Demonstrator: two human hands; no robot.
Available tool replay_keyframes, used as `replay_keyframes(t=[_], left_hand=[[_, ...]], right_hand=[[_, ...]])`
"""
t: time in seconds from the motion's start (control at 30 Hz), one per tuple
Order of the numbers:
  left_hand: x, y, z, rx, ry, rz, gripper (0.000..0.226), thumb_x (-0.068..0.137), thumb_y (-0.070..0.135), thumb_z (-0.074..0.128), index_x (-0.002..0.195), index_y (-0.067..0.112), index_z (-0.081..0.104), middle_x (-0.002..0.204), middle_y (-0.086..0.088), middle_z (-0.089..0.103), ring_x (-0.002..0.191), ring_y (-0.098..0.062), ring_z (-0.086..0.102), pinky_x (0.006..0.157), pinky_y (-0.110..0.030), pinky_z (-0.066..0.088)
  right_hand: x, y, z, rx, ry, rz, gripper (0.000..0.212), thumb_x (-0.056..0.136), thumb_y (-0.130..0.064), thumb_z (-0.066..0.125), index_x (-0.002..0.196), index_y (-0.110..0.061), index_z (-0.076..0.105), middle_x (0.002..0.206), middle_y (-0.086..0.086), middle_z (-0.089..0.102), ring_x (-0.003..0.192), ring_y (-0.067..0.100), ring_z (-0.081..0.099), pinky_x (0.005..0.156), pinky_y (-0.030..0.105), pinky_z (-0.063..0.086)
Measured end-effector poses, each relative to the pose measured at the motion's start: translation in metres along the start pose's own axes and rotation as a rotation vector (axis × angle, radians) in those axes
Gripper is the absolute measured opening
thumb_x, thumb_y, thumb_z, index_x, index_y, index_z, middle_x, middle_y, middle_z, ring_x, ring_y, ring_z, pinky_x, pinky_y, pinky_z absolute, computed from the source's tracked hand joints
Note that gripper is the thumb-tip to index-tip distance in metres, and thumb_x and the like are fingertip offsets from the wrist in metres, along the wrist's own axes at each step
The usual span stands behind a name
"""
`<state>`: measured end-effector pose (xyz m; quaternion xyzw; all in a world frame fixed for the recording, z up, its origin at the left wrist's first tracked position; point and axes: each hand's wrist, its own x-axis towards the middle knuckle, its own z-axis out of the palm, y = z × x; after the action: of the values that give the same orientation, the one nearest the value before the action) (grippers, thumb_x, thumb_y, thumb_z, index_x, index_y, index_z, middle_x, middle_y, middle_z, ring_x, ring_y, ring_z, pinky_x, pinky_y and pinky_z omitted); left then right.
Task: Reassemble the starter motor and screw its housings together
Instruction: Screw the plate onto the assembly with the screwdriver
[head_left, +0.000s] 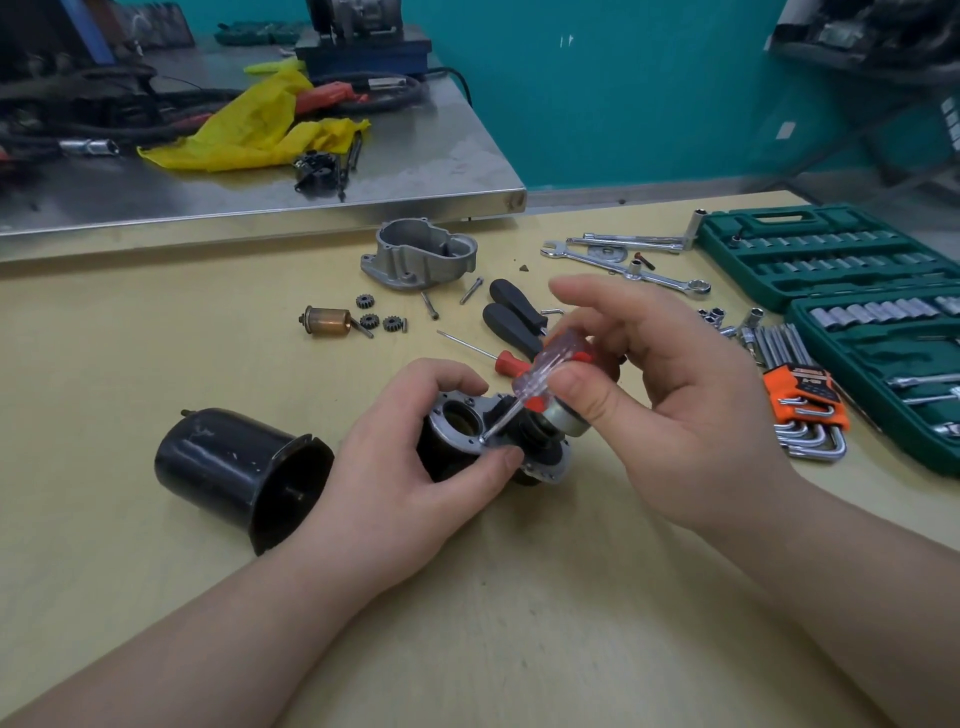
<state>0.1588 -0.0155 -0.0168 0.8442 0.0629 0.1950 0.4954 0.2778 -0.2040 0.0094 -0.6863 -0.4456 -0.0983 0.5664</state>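
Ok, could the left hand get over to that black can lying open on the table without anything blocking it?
Probably yes. The black can lies on its side right beside the left hand, with only bare table around it. But that hand grips the motor housing and would have to let go first.

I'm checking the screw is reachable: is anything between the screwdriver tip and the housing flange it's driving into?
Nothing visible. The screwdriver in the right hand runs straight down to the housing flange; the left hand grips the housing's sides, its thumb just beside the tip.
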Motion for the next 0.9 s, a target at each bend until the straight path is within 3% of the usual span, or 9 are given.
replay_keyframes(t=[0.1, 0.27, 0.43, 0.57, 0.73, 0.83, 0.9], left_hand=[[0.000, 0.000, 0.000, -0.001, 0.000, 0.005, 0.045, 0.076, 0.057, 0.075, 0.116, 0.041, 0.061, 0.106, 0.013, 0.071, 0.101, -0.012, 0.070, 0.080, -0.017, 0.052], [0.001, -0.002, 0.000, 0.000, 0.012, 0.010, 0.045, 0.076, 0.057, 0.076, 0.116, 0.041, 0.061, 0.107, 0.013, 0.071, 0.102, -0.013, 0.069, 0.080, -0.014, 0.050], [0.000, -0.004, 0.001, 0.018, 0.000, 0.034, 0.043, 0.079, 0.058, 0.075, 0.116, 0.040, 0.060, 0.108, 0.012, 0.071, 0.103, -0.014, 0.069, 0.083, -0.023, 0.054], [0.001, -0.006, 0.001, 0.065, -0.001, 0.084, 0.038, 0.083, 0.056, 0.073, 0.115, 0.039, 0.061, 0.111, 0.013, 0.071, 0.106, -0.013, 0.069, 0.085, -0.030, 0.056], [0.001, -0.005, 0.000, 0.065, -0.018, 0.140, 0.034, 0.087, 0.050, 0.075, 0.116, 0.041, 0.060, 0.114, 0.013, 0.070, 0.108, -0.015, 0.069, 0.086, -0.023, 0.054], [0.000, -0.005, -0.001, 0.078, -0.015, 0.133, 0.040, 0.085, 0.053, 0.075, 0.119, 0.043, 0.058, 0.113, 0.017, 0.070, 0.107, -0.011, 0.070, 0.084, -0.016, 0.052], [-0.001, -0.005, 0.000, 0.093, -0.010, 0.134, 0.042, 0.084, 0.053, 0.075, 0.121, 0.042, 0.058, 0.112, 0.018, 0.070, 0.107, -0.009, 0.070, 0.084, -0.015, 0.051]], right_hand=[[0.001, -0.001, -0.002, -0.042, -0.015, -0.041, 0.028, 0.100, -0.023, 0.071, 0.127, -0.026, 0.071, 0.110, -0.006, 0.071, 0.103, 0.019, 0.068, 0.088, 0.025, 0.050], [0.000, 0.004, -0.003, -0.013, -0.076, -0.036, 0.036, 0.101, -0.012, 0.066, 0.137, -0.016, 0.066, 0.139, -0.001, 0.068, 0.135, 0.020, 0.061, 0.110, 0.038, 0.050], [0.002, 0.000, -0.003, 0.104, -0.076, 0.008, 0.046, 0.096, -0.009, 0.071, 0.135, -0.033, 0.064, 0.122, -0.008, 0.074, 0.117, 0.026, 0.070, 0.097, 0.037, 0.055], [0.001, -0.004, -0.003, 0.023, -0.022, 0.063, 0.034, 0.091, -0.031, 0.074, 0.122, -0.043, 0.070, 0.111, 0.002, 0.076, 0.105, 0.025, 0.070, 0.091, 0.046, 0.056], [-0.001, -0.010, -0.004, -0.070, 0.011, 0.040, 0.024, 0.085, -0.040, 0.076, 0.109, -0.041, 0.079, 0.095, 0.004, 0.068, 0.087, 0.014, 0.059, 0.081, 0.025, 0.046], [0.000, -0.011, -0.005, -0.060, 0.009, 0.035, 0.027, 0.086, -0.039, 0.076, 0.112, -0.044, 0.074, 0.096, 0.006, 0.071, 0.091, 0.011, 0.059, 0.083, 0.024, 0.044], [-0.002, -0.011, -0.004, -0.037, 0.004, 0.005, 0.029, 0.088, -0.034, 0.076, 0.117, -0.039, 0.072, 0.102, -0.001, 0.074, 0.098, 0.014, 0.062, 0.086, 0.027, 0.046]])
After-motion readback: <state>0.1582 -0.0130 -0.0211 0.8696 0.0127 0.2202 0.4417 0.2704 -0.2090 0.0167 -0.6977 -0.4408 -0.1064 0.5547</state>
